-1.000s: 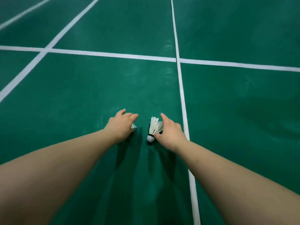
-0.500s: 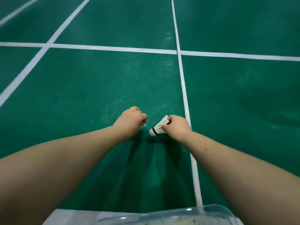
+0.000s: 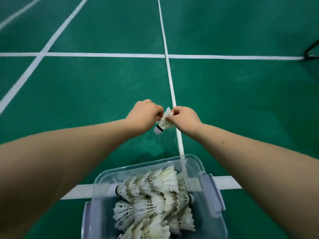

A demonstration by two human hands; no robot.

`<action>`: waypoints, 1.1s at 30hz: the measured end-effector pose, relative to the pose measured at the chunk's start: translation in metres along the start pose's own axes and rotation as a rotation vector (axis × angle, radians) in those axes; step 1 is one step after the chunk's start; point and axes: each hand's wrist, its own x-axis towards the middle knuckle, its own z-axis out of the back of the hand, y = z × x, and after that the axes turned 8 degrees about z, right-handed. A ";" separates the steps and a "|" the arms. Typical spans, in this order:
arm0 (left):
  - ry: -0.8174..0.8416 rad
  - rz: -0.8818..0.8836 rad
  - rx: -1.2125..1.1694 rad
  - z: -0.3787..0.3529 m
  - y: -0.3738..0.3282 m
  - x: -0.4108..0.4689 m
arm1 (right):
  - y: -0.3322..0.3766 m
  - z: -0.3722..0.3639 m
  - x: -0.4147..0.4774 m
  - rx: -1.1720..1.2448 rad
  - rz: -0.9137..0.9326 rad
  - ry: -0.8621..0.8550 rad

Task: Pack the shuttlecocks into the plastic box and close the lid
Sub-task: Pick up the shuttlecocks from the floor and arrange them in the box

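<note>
A green court floor (image 3: 107, 80) fills the view, crossed by white lines (image 3: 170, 80). One long line runs away from the person and meets a cross line farther off. A clear plastic box (image 3: 194, 162) stands on the floor at the near edge of the view. It sits over a nearer white cross line, open at the top, with pale latch flaps (image 3: 214, 195) on its sides. Inside it lies a heap of white feathered shuttlecocks (image 3: 155, 195), mostly on their sides.

Both bare arms reach out over the floor beyond the box's far end, the hands almost touching. The left hand (image 3: 144, 116) is curled into a fist against the feathers; whether it holds anything cannot be told. The right hand (image 3: 185, 119) pinches the feather skirt of one shuttlecock (image 3: 164, 124), held above the floor just left of the long line, its cork pointing down and left.
</note>
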 end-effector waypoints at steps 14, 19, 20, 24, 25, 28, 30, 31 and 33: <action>-0.013 -0.059 -0.096 0.037 -0.085 -0.133 | 0.004 0.031 -0.168 -0.015 -0.103 0.137; 0.050 -0.020 -0.129 0.025 -0.083 -0.168 | -0.008 -0.008 -0.200 -0.199 -0.154 0.325; 0.054 -0.007 -0.140 0.024 -0.081 -0.170 | -0.008 -0.014 -0.203 -0.207 -0.161 0.344; 0.076 0.003 -0.147 0.020 -0.083 -0.171 | -0.006 -0.037 -0.210 -0.152 -0.197 0.354; 0.080 0.003 -0.153 0.018 -0.085 -0.170 | -0.005 -0.042 -0.211 -0.143 -0.188 0.376; 0.098 -0.010 -0.159 0.011 -0.091 -0.164 | -0.001 -0.055 -0.215 -0.155 -0.176 0.442; 0.112 -0.024 -0.170 0.006 -0.094 -0.159 | -0.004 -0.058 -0.215 -0.140 -0.226 0.503; 0.118 -0.026 -0.176 0.003 -0.095 -0.157 | -0.009 -0.060 -0.215 -0.086 -0.242 0.488; 0.134 -0.032 -0.178 -0.001 -0.098 -0.154 | -0.017 -0.059 -0.209 -0.117 -0.263 0.490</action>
